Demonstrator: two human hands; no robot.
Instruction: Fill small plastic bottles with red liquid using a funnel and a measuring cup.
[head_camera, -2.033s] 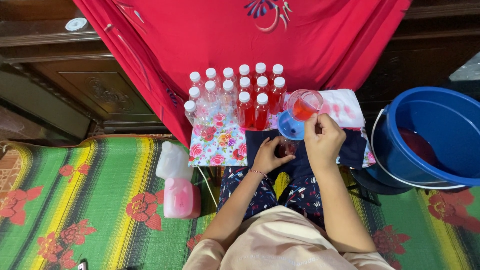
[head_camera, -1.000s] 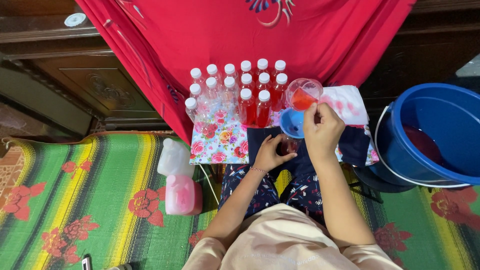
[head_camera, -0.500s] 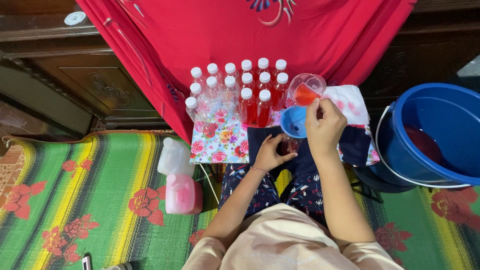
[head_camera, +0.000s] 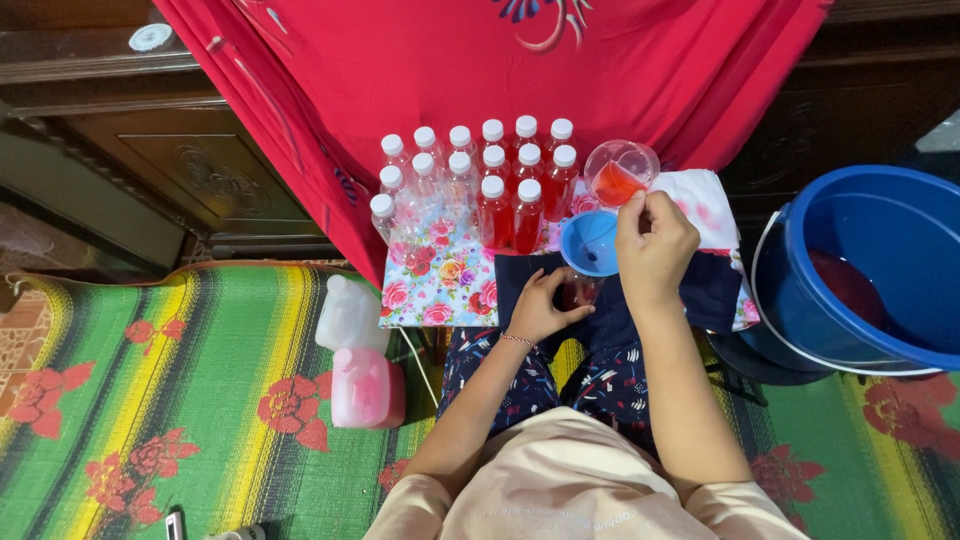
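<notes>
Tilting a clear plastic cup (head_camera: 620, 172) of red liquid over a blue funnel (head_camera: 591, 242), the right hand (head_camera: 653, 248) had its fingers closed around the cup's handle. The funnel sat in a small bottle (head_camera: 577, 292), which the left hand (head_camera: 541, 306) gripped, fingers curled round its side, on a dark cloth (head_camera: 610, 300) over the floral worktop (head_camera: 437, 285). Behind stood rows of white-capped bottles (head_camera: 470, 180), some filled red, others clear. A blue bucket (head_camera: 870, 270) holding red liquid stood to the right; a pink jug (head_camera: 366, 388) lay on the striped green mat (head_camera: 180, 390) to the left.
</notes>
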